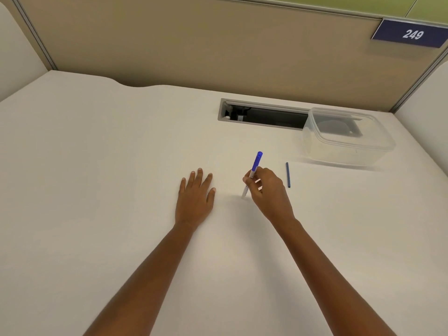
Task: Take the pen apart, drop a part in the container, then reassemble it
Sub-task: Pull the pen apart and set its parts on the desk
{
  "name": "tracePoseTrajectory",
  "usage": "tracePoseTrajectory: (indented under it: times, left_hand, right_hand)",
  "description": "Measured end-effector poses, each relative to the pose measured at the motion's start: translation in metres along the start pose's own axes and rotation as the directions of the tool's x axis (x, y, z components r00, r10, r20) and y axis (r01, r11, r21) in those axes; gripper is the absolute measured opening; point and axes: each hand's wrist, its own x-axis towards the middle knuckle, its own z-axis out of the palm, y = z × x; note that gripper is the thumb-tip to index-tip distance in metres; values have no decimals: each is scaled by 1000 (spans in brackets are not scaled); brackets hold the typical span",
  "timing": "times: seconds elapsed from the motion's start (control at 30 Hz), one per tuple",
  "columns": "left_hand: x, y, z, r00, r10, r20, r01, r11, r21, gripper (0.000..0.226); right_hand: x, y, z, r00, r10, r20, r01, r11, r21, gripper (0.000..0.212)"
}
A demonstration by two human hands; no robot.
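White desk surface fills the near part of the view, and both bare forearms run up from the bottom edge, cut off before the elbows. The left hand lies flat, palm down, fingers spread and holding nothing. Just beside it the right hand grips the pen between thumb and fingers — the pen stands tilted, its blue cap end up and away, its pale lower end down at the desk. The curled fingers cover the middle of the barrel, and whether the tip actually touches the surface is hard to make out. To the right of that hand, apart from it, a thin dark blue rod lies on the desk. Farther back on the right sits a clear plastic container, open-topped; its walls blur what is behind them, and nothing can be made out inside. It overlaps one end of a dark cable slot set in the desk. Beyond, a tan partition carries a blue tag reading 249 — partly cut off by the frame.
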Motion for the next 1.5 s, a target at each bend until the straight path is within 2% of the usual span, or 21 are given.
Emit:
tracePoseTrajectory:
  times: [0.17, 0.33, 0.4, 0.47, 0.53, 0.63, 0.97, 1.17, 1.3, 1.5]
  left_hand:
    - [0, -1, 0, 1000, -1, -10, 1, 1000, 8, 48]
    - [0, -1, 0, 1000, -5, -8, 5, 1000, 4, 47]
    - [1, -1, 0, 1000, -4, -8, 4, 1000, 9, 48]
    - [1, 0, -1, 1000, -4, -9, 4, 1000, 10, 48]
    - [1, 0, 0, 1000, -4, -9, 4, 1000, 14, 48]
    - [0, 0, -1, 1000, -5, -17, 5, 1000, 5, 47]
    - [0, 2, -1, 1000, -7, -29, 7, 1000, -22, 47]
    - [0, 1, -1, 1000, -15, -23, 14, 1000, -26, 47]
    - [-2, 1, -1, 1000, -10, -22, 10, 1000, -18, 47]
    - [0, 1, -1, 1000, -10, -23, 10, 1000, -19, 47]
  right_hand:
    - [-1, -5, -2, 998, -26, -56, 30, 998, 63, 12]
    - [-6, -12, -3, 970, -125, -210, 147, 984, 96, 17]
    - [-8, -7, 3, 985, -95, -141, 106, 992, 69, 16]
    - [-7, 1, 10, 1000, 20, 14, -20, 1000, 20, 14]
    - [-9, 8, 13, 989, 112, 91, -114, 993, 10, 14]
    - [-10, 10, 11, 991, 129, 44, -131, 990, 47, 13]
    - [-9, -16, -11, 992, 40, -121, -17, 982, 186, 14]
    - [9, -33, -26, 984, 53, -172, 7, 943, 333, 16]
    - [22, -34, -30, 987, 50, -151, -3, 956, 293, 28]
    - [22, -21, -16, 988, 150, 25, -152, 984, 95, 35]
